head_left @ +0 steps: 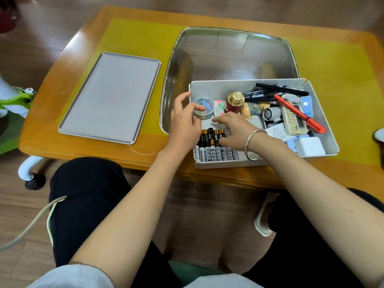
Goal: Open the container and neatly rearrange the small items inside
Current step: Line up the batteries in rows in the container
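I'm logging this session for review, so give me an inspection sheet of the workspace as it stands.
Surface: wooden table with a yellow mat.
Job's things: open white container; batteries lined up at its near-left corner; pens, red marker, figurine jumbled.
Clutter: grey lid lying left; clear tray behind the container.
Grips: left hand open beside a round clear tub; right hand open over the batteries.
Cables: pale cord over the knee.
Surroundings: wooden floor, chair castor.
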A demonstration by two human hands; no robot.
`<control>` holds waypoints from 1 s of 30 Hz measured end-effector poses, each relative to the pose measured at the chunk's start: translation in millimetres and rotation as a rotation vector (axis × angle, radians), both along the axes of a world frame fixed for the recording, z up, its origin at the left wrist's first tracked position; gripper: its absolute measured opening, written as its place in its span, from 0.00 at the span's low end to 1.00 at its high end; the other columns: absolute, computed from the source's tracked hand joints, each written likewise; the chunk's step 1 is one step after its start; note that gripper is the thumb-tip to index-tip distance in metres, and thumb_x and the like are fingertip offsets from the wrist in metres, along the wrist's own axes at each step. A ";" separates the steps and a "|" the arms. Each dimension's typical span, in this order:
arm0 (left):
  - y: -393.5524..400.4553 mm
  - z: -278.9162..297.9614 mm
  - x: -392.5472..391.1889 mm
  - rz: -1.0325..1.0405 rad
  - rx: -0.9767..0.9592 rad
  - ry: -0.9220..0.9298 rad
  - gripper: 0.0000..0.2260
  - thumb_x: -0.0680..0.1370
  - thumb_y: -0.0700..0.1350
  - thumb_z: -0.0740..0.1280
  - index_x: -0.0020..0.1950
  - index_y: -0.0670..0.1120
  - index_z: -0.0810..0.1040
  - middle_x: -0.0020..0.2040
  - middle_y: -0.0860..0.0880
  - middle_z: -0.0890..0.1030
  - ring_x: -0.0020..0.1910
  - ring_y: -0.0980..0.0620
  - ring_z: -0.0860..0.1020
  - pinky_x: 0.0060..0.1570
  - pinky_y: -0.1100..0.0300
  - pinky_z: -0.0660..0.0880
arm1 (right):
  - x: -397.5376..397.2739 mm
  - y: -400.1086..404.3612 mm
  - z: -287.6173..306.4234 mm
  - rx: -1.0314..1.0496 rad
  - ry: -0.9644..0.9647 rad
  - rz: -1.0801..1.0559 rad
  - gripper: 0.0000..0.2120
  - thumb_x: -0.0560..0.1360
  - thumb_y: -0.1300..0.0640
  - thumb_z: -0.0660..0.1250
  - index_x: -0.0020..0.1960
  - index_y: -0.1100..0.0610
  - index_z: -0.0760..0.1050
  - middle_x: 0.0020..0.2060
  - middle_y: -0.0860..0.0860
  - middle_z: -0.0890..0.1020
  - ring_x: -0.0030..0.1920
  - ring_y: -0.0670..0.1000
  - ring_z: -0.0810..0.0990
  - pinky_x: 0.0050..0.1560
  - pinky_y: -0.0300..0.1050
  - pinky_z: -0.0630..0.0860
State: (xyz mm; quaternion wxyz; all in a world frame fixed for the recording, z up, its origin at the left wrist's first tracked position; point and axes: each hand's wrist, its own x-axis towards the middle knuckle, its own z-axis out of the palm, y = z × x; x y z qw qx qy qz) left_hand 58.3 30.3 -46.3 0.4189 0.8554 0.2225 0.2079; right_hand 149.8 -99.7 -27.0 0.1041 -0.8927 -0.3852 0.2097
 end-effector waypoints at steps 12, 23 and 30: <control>0.7 -0.3 -0.8 -0.005 -0.025 -0.003 0.11 0.77 0.32 0.62 0.52 0.46 0.78 0.72 0.48 0.63 0.71 0.51 0.61 0.66 0.58 0.68 | 12.2 -8.9 25.4 0.080 0.056 -0.056 0.22 0.74 0.69 0.61 0.65 0.56 0.73 0.61 0.52 0.78 0.58 0.48 0.75 0.55 0.36 0.70; -0.2 0.9 -0.7 0.000 -0.038 -0.007 0.10 0.77 0.33 0.63 0.52 0.46 0.78 0.72 0.49 0.63 0.72 0.51 0.61 0.66 0.57 0.68 | 44.0 -37.0 35.6 -0.203 -0.136 -0.118 0.09 0.71 0.63 0.67 0.42 0.49 0.80 0.45 0.54 0.83 0.46 0.56 0.80 0.46 0.40 0.72; 0.5 1.0 -1.4 -0.003 -0.042 0.001 0.10 0.77 0.33 0.63 0.52 0.45 0.79 0.73 0.48 0.63 0.72 0.52 0.61 0.67 0.56 0.69 | 35.7 -13.4 5.9 -0.178 -0.117 -0.045 0.17 0.75 0.62 0.64 0.60 0.48 0.77 0.52 0.52 0.82 0.51 0.54 0.78 0.55 0.45 0.73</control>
